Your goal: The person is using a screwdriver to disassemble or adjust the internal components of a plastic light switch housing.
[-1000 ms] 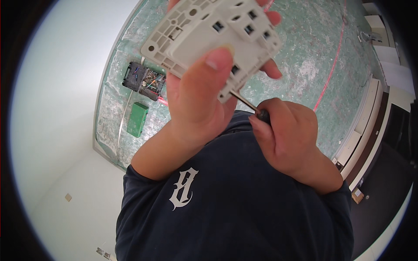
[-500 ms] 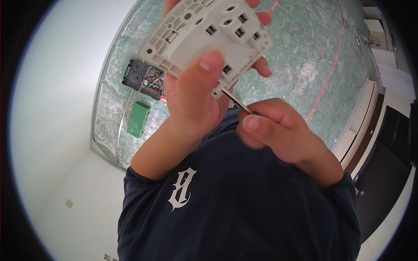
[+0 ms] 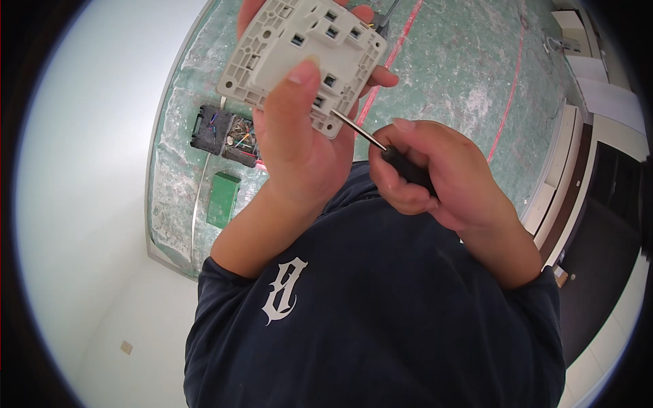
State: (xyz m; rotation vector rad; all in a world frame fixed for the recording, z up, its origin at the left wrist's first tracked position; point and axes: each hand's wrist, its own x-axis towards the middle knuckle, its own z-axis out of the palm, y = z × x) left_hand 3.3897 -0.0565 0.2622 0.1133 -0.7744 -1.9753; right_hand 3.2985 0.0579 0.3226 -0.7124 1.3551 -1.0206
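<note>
My left hand (image 3: 296, 143) grips an off-white plastic wall-fitting plate (image 3: 347, 54), its back with moulded ribs and several square terminal openings facing me, thumb pressed on it and fingertips showing past its edges. My right hand (image 3: 449, 177) is closed round the black handle of a screwdriver (image 3: 407, 166) below and to the right of the plate. The screwdriver's metal shaft runs up and left to the plate's lower right part, its tip at or just inside the edge near a terminal opening; whether it is seated in a screw I cannot tell.
Beyond my hands lies a scuffed green surface (image 3: 442, 81) with red lines. On it at left are an open black toolbox (image 3: 211, 129) full of small tools and a green box (image 3: 221, 200). A pale wall (image 3: 88, 170) fills the left; pale ledges and a dark area (image 3: 598, 238) lie at right.
The plate and my left hand have shifted up and left. My right hand has moved with them and turned its grip, so more of the black handle shows.
</note>
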